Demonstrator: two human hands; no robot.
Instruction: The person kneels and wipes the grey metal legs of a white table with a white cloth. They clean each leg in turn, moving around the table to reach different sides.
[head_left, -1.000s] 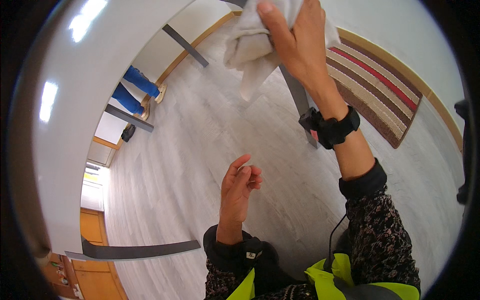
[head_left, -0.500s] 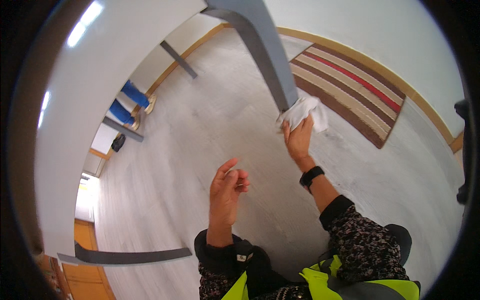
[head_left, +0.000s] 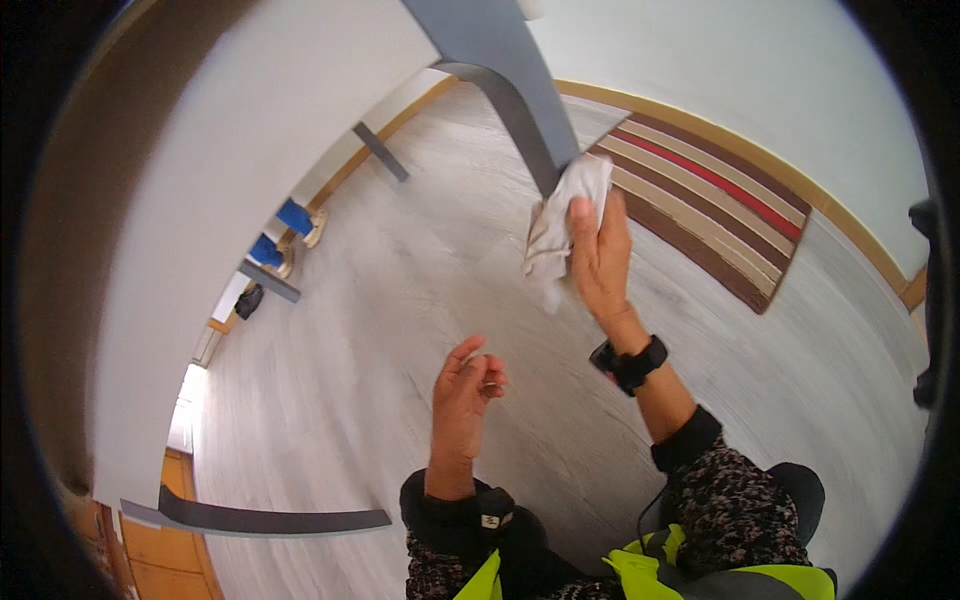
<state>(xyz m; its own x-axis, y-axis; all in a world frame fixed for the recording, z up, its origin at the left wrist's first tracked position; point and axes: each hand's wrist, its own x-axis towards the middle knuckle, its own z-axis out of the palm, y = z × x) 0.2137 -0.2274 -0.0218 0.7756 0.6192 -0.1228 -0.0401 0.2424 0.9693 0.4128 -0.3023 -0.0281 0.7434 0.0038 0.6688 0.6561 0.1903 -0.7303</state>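
A crumpled white cloth [head_left: 567, 215] is in my right hand [head_left: 606, 262], its fingers closed around it from the right. The cloth lies against the lower end of a grey table leg [head_left: 520, 75] and covers that end; a loose part hangs below. A black band with a watch-like piece circles my right wrist. My left hand [head_left: 466, 392] hovers over the floor, lower and to the left, fingers loosely curled and apart with nothing in them.
The white table [head_left: 280, 130] fills the upper left, with other grey legs, one [head_left: 275, 517] near the lower left. A striped rug [head_left: 700, 210] lies by the wall. Under the table's far side show another person's blue-trousered legs and shoes [head_left: 316, 228]. Wooden door [head_left: 170, 540] at lower left.
My right hand has turned more upright, and the cloth has shifted up and left at the leg's end, now hanging on its left side. The left hand stays loosely curled, slightly lower in view.
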